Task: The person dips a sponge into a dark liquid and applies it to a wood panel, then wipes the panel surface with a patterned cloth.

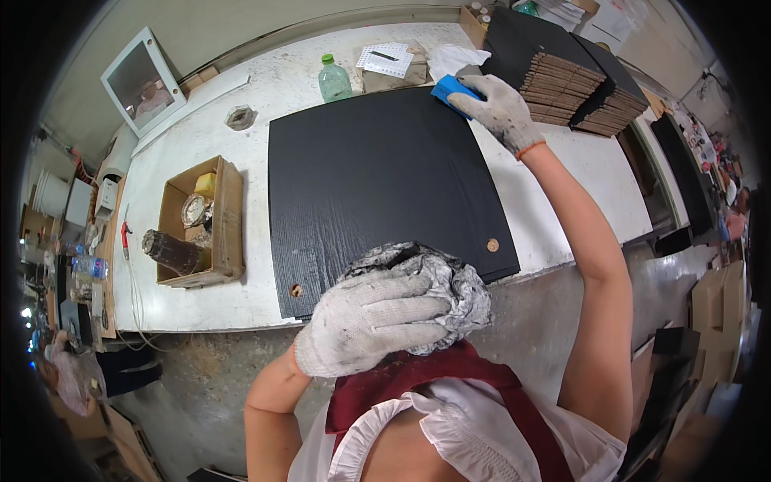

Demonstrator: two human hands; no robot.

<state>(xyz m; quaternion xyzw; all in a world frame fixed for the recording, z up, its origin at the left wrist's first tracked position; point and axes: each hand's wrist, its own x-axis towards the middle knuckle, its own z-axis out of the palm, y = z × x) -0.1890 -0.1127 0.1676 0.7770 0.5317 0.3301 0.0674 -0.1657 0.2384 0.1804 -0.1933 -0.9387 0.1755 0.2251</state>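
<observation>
A black wood-grain panel (377,177) lies flat on the white worktable, with a round hole or plug near each of its two near corners. My left hand (373,321), in a pale knit glove, is closed round a crumpled, black-stained white cloth (466,301) in front of the panel's near edge. At the far right corner of the panel, my right hand (502,112), in a smudged glove with an orange cuff, grips a blue block (454,95) that looks like a sponge or sanding block. The block touches the corner edge.
On the left stands a cardboard box (233,225) with a dark bottle, a tin and a yellow sponge. A green bottle (333,79) is behind the panel. Stacked black panels (554,64) fill the back right. A framed mirror (144,84) leans at back left.
</observation>
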